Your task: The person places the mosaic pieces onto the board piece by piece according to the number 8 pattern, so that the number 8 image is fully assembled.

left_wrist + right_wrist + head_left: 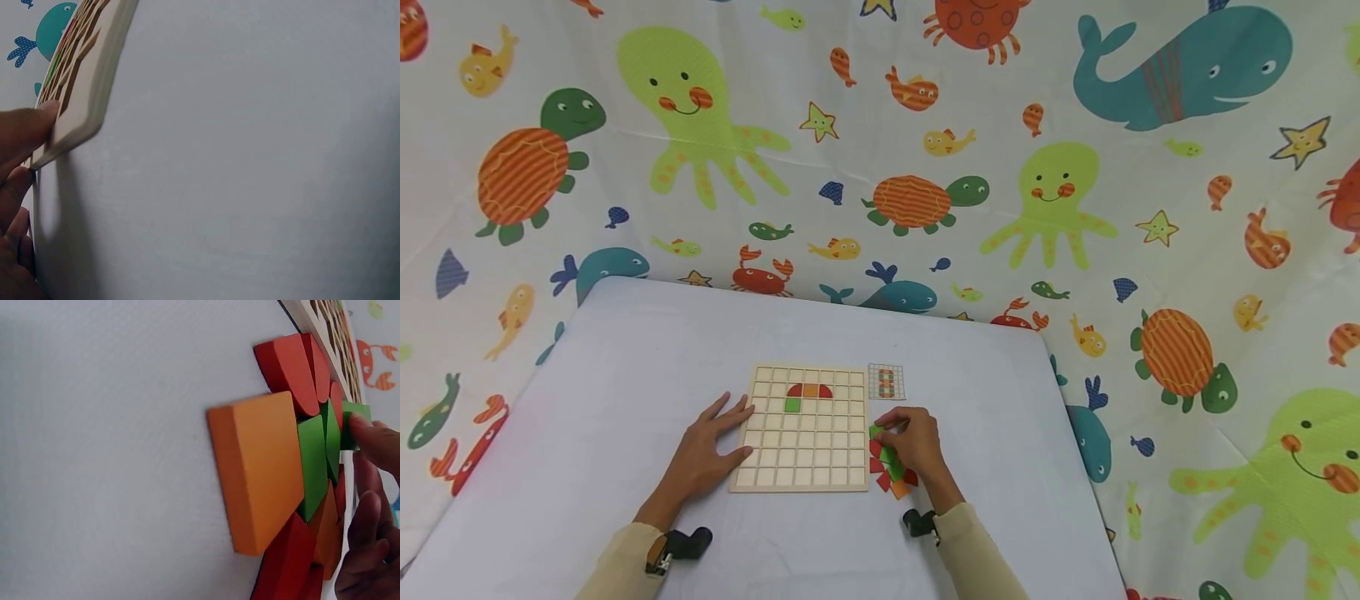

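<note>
A square wooden grid board [799,487] lies on the white table. In its upper cells sit two red curved blocks [825,391] with an orange square [810,390] between them, and a green square [792,405] below the left one. My left hand [700,454], fingers spread, rests against the board's left edge; in the left wrist view its thumb [44,122] touches the rim. At the board's right side my right hand [916,442] pinches a green block [354,415] between thumb and fingers, over a pile of loose red, green and orange blocks [265,469].
A small pattern card [887,382] with a grid and a printed orange and green figure lies beyond the right hand, beside the board's upper right corner. Behind the table [647,350] hangs a cloth [865,117] printed with sea animals.
</note>
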Demonstrator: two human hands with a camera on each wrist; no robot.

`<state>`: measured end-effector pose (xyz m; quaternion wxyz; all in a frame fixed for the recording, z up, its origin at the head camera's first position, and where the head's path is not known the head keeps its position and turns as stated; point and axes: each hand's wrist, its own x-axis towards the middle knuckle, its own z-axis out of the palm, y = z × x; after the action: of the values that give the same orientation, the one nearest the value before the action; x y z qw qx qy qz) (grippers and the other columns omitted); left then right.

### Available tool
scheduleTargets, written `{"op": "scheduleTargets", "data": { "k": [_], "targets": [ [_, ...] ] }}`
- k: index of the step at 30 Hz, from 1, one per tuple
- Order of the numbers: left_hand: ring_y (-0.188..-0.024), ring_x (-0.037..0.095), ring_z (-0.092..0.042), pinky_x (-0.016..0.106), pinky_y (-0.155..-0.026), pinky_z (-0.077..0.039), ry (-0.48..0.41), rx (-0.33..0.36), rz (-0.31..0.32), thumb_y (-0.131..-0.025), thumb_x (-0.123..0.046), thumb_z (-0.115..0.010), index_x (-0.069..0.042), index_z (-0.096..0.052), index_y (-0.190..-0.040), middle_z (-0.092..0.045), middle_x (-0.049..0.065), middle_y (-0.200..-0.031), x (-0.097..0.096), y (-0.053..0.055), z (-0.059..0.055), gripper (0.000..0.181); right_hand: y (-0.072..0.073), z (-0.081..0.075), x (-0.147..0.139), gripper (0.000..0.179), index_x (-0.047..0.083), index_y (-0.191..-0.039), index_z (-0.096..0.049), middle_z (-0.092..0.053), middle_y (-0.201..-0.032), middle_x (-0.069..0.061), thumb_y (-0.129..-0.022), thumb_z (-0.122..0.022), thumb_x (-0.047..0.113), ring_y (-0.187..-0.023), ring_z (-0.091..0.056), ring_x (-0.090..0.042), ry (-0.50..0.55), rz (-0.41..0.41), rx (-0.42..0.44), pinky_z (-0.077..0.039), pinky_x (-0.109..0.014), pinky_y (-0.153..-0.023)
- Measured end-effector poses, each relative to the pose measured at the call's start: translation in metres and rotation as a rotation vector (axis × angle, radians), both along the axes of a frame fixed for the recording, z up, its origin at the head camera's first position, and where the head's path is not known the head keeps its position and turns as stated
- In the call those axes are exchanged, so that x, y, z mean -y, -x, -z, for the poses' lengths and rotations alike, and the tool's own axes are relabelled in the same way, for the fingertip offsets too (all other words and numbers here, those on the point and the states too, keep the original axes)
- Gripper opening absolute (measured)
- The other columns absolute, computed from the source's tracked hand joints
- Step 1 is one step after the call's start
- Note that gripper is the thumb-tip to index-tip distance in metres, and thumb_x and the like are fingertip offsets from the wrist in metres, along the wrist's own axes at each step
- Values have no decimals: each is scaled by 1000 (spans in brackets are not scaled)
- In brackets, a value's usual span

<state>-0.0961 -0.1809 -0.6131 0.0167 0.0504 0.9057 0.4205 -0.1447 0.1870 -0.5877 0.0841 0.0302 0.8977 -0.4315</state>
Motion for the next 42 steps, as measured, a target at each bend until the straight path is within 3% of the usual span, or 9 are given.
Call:
{"op": "scheduleTargets", "data": {
  "k": [9,17,29,33,37,42],
  "targets": [
    [-159,51,-26,78,-120,-28,-5,-3,5,-86,-11,-85,-5,-57,-152,-47,18,-165,0,0,-1,72,3,-6,2,5,20,-92,-86,-76,-91,0,-89,-87,17,-71,-60,-19,135,39,-8,-52,-24,-55],
    [-158,51,-27,78,-119,-28,-5,-26,-4,-86,-11,-85,-5,-58,-151,-48,18,-164,-1,-1,1,71,14,-13,27,9,16,-92,-87,-79,-89,2,-86,-90,22,-63,-53,-14,200,5,-80,-44,-22,-51],
    [-159,51,-26,79,-119,-27,-7,-7,-2,-86,-11,-84,-5,-57,-152,-46,18,-166,0,0,0,72,27,-1,74,4,15,-89,-86,-78,-87,3,-86,-89,16,-70,-60,-10,215,4,-91,-48,-24,-57],
    [-159,51,-26,78,-119,-28,-6,-10,-2,-86,-11,-84,-5,-57,-152,-46,18,-166,0,0,0,71,31,1,86,5,18,-85,-85,-78,-83,5,-86,-89,16,-73,-63,-8,164,42,-76,-51,-24,-64],
    [-159,51,-26,78,-120,-28,-7,-9,-3,-86,-11,-84,-5,-57,-152,-46,18,-165,-1,0,-1,71,33,2,93,7,23,-83,-84,-76,-78,9,-86,-90,21,-73,-64,-5,45,67,-63,-49,-25,-67],
    [-158,51,-28,78,-119,-30,-12,-29,-12,-85,-10,-85,-5,-59,-151,-48,19,-164,-2,0,-1,72,34,-2,96,9,25,-81,-82,-74,-75,10,-87,-89,25,-70,-63,-4,-53,45,-74,-48,-27,-64]
  ]
}}
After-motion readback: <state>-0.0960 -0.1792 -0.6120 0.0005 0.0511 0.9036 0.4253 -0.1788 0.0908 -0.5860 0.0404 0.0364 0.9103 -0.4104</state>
